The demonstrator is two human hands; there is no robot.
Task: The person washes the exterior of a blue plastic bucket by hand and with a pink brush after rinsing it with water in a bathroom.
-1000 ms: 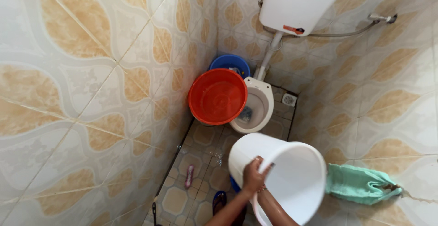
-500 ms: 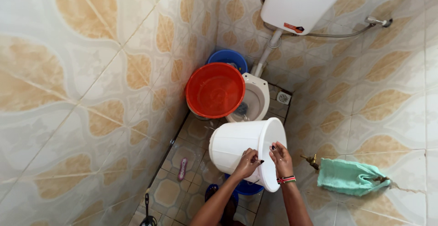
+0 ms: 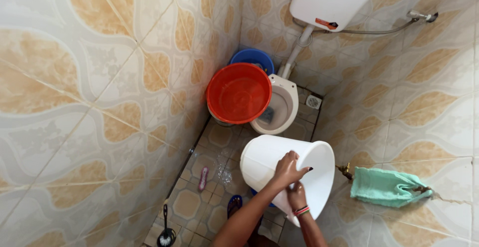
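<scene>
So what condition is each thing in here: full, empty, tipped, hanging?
White bucket: tipped on its side, gripped by left hand and right hand.
Red basin: upright, inside looks wet.
Toilet bowl: uncovered.
Green cloth: hanging by the brass tap.
Brush: on the floor.

White plastic bucket in your grip: tilted on its side, mouth facing right, held above the tiled floor.

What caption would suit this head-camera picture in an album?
Both hands, left and right, grip a tilted white bucket above the tiled floor, near a red basin and toilet bowl.
</scene>
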